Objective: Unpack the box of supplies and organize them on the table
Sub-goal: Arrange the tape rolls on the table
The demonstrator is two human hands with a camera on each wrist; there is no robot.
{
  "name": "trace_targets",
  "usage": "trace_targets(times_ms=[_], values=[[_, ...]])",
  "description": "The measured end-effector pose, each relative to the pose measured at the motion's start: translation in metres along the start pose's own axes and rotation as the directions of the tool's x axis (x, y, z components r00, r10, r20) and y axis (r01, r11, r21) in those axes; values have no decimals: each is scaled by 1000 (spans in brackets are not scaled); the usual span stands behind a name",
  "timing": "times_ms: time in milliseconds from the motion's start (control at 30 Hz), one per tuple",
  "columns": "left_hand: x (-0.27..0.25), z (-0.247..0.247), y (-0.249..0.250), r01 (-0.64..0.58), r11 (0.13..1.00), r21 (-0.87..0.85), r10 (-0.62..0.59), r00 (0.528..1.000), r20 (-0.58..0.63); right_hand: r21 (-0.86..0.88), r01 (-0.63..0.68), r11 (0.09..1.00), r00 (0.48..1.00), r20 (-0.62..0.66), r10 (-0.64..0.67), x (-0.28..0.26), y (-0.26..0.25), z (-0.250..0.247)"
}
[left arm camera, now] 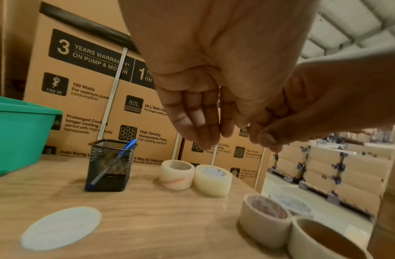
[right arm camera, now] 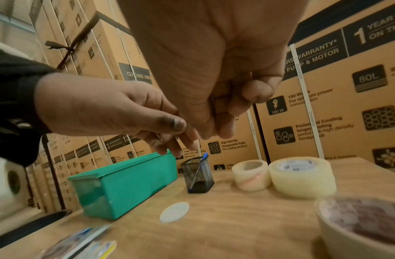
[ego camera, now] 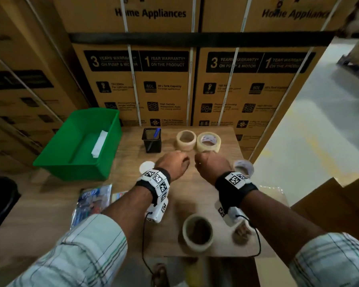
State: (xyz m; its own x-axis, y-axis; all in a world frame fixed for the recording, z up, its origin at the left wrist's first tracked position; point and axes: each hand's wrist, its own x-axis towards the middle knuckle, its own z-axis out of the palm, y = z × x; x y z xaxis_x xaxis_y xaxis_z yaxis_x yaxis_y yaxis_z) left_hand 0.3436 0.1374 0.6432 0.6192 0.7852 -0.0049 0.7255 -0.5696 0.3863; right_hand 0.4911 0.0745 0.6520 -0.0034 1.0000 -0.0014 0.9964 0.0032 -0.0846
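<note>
My left hand (ego camera: 173, 162) and right hand (ego camera: 210, 164) hovered side by side above the middle of the wooden tabletop (ego camera: 133, 183), fingertips nearly meeting. The left hand's fingers pointed down, straight and close together, holding nothing I could see; the right hand's fingers were curled with the thumb tucked against them, and I could not tell whether they pinched anything. Just beyond my hands two rolls of clear tape (ego camera: 208, 141) stood touching each other, glossy and translucent, the left one (ego camera: 186, 139) showing a brown cardboard core. Left of them stood a black wire-mesh pen holder (ego camera: 151, 140) with a blue pen (ego camera: 155, 136) leaning inside. A flat white disc (ego camera: 147, 167) lay near my left wrist. Another tape roll (ego camera: 243, 167) sat beside my right hand, and a cream roll (ego camera: 197, 233) lay nearer to me. At the far left sat a green plastic bin (ego camera: 50, 160) holding a white packet (ego camera: 99, 143), with plastic-wrapped packs (ego camera: 91, 201) lying in front of it.
</note>
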Motion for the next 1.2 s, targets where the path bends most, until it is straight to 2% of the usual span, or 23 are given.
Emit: trace_targets(times_ms=[167, 300, 433, 567, 733, 933, 1200], values=[[-40, 8, -5, -22, 996, 91, 12, 994, 111, 41, 28, 999, 997, 64, -30, -53, -12, 27], [-73, 39, 1, -67, 997, 41, 59, 982, 177, 92, 53, 994, 995, 81, -60, -90, -23, 50], [-103, 73, -5, -48, 999, -12, 49, 977, 206, 107, 23, 994, 995, 92, -33, -124, -42, 76], [-123, 92, -11, -28, 998, -55, 39, 976, 213, 23, 2, 1000, 991, 131, -5, -150, -56, 93], [-142, 104, -12, 2, 998, -55, 11, 971, 239, 70, -28, 997, 985, 170, 16, -165, -65, 99], [-149, 100, -18, 25, 999, -48, -11, 959, 283, -50, -30, 998, 948, 316, 44, -171, -73, 102], [-137, 86, -28, 20, 998, -57, -5, 969, 247, 25, -62, 998, 976, 208, 56, -160, -75, 96]])
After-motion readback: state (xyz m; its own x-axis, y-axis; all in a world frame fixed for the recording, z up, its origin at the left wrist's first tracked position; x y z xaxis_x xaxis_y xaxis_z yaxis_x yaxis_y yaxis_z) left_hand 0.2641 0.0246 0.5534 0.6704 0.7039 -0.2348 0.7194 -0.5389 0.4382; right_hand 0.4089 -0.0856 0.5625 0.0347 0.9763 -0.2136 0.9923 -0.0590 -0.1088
